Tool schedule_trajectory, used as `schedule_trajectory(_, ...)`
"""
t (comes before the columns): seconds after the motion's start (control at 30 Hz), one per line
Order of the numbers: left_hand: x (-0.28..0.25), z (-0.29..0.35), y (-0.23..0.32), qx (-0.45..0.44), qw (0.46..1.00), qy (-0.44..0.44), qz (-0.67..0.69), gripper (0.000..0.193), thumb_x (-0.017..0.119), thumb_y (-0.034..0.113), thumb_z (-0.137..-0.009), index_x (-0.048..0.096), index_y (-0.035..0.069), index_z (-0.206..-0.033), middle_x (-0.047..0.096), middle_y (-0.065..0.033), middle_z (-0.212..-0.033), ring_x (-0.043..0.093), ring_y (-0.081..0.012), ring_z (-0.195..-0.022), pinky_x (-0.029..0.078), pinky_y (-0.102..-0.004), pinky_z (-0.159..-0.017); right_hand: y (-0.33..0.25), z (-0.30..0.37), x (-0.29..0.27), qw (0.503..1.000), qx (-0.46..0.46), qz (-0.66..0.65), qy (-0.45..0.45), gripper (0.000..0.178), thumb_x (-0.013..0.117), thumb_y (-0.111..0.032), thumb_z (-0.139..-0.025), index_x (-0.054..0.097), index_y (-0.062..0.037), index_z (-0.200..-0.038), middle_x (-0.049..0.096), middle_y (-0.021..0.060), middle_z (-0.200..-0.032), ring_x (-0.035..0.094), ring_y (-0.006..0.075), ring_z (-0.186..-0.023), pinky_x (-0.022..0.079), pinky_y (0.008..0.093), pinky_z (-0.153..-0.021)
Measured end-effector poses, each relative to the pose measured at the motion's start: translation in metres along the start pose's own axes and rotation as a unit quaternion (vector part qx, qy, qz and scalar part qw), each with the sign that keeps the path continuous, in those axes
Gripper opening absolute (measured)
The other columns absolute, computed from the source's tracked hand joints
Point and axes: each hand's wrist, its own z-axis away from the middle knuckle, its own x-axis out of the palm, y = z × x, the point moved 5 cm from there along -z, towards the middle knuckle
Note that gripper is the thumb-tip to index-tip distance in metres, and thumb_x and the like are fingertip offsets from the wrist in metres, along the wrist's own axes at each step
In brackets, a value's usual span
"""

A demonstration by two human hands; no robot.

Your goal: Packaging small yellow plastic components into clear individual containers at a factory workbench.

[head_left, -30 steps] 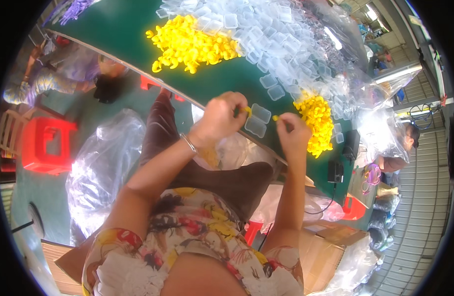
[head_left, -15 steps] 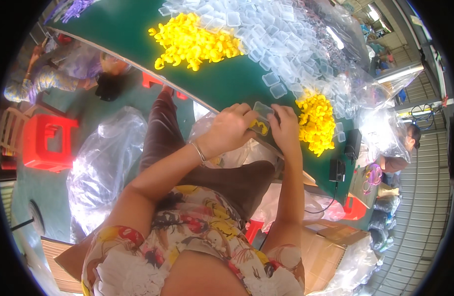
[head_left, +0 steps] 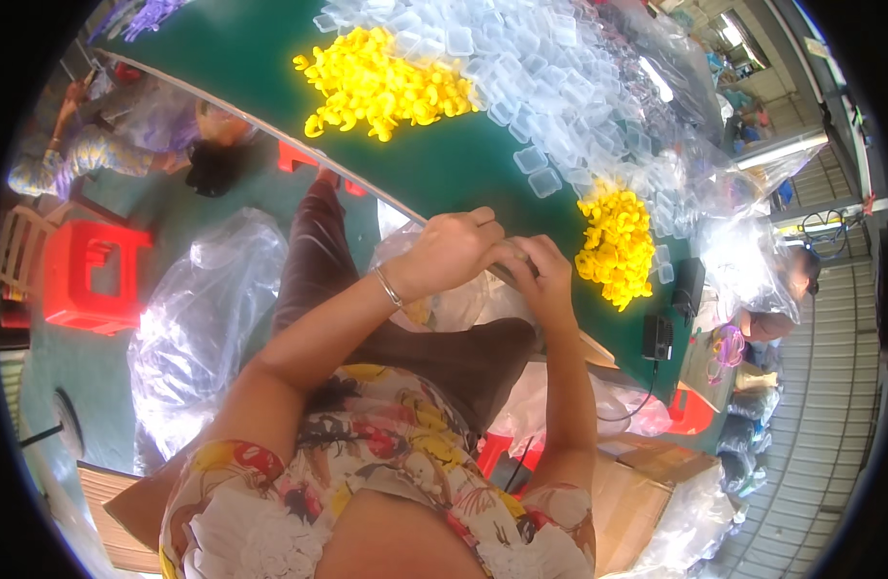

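Observation:
My left hand (head_left: 454,253) and my right hand (head_left: 545,275) meet at the near edge of the green table (head_left: 434,174), fingers curled and pressed together. Between them they hold a small clear plastic box, now almost wholly covered by the fingers; its yellow contents do not show. Just right of my right hand lies a pile of small yellow curved pieces (head_left: 615,246). Beyond the hands spreads a big heap of clear plastic boxes (head_left: 560,87), two single boxes (head_left: 542,181) lying at its near side. A second yellow pile (head_left: 381,87) sits farther left.
Purple pieces (head_left: 152,17) lie at the far left of the table. A black power adapter (head_left: 657,338) with a cable rests by its right edge. On the floor are a red stool (head_left: 97,275), a clear plastic bag (head_left: 208,333) and a cardboard box (head_left: 632,511). Other people sit left and right.
Half a second ago the clear box stood up between my fingers with yellow pieces showing in it. Now both hands have closed over it, and my right hand is slightly lower.

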Motion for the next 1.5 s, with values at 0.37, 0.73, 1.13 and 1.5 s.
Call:
schedule_trajectory(0.37, -0.021, 0.039, 0.002, -0.081, 0.996, -0.041, 0.009, 0.020, 0.068, 0.027, -0.086, 0.066, 0.007, -0.092, 0.062, -0.0121, -0.084, 0.064, -0.0317, -0.076, 0.052, -0.0416, -0.065, 0.035, -0.044, -0.006, 0.958, -0.061, 0.275, 0.059, 0.027, 0.066, -0.010, -0.083, 0.066, -0.0104, -0.110, 0.063, 0.0061, -0.106, 0.055, 0.0295, -0.109, 0.039, 0.0448, -0.094)
schedule_trajectory(0.73, -0.082, -0.007, -0.105, -0.199, 0.936, 0.131, -0.258, 0.018, 0.073, 0.012, -0.079, 0.069, 0.007, -0.095, 0.067, -0.0114, -0.086, 0.066, -0.0311, -0.079, 0.053, -0.0393, -0.070, -0.010, -0.013, 0.011, 0.966, -0.111, 0.218, 0.083, 0.022, 0.071, -0.008, -0.077, 0.068, -0.0125, -0.099, 0.063, 0.0031, -0.094, 0.059, 0.0261, -0.094, 0.039, 0.0420, -0.088)
schedule_trajectory(1.13, -0.054, -0.016, -0.076, -0.264, 0.956, 0.044, -0.122, 0.019, 0.067, 0.026, -0.086, 0.065, 0.008, -0.080, 0.068, -0.0141, -0.083, 0.067, -0.0332, -0.077, 0.053, -0.0433, -0.069, 0.016, 0.020, -0.055, 0.902, 0.059, 0.396, 0.158, 0.023, 0.074, -0.013, -0.075, 0.070, -0.0144, -0.099, 0.067, 0.0055, -0.096, 0.062, 0.0276, -0.094, 0.044, 0.0454, -0.079)
schedule_trajectory(1.5, -0.043, -0.010, -0.067, -0.126, 0.986, 0.057, -0.089, 0.011, 0.068, 0.013, -0.084, 0.071, 0.006, -0.093, 0.064, -0.0124, -0.087, 0.065, -0.0332, -0.078, 0.052, -0.0402, -0.070, 0.028, 0.011, -0.056, 0.882, 0.017, 0.466, 0.070, 0.020, 0.073, -0.011, -0.076, 0.071, -0.0125, -0.096, 0.068, 0.0051, -0.092, 0.064, 0.0268, -0.087, 0.043, 0.0466, -0.079)
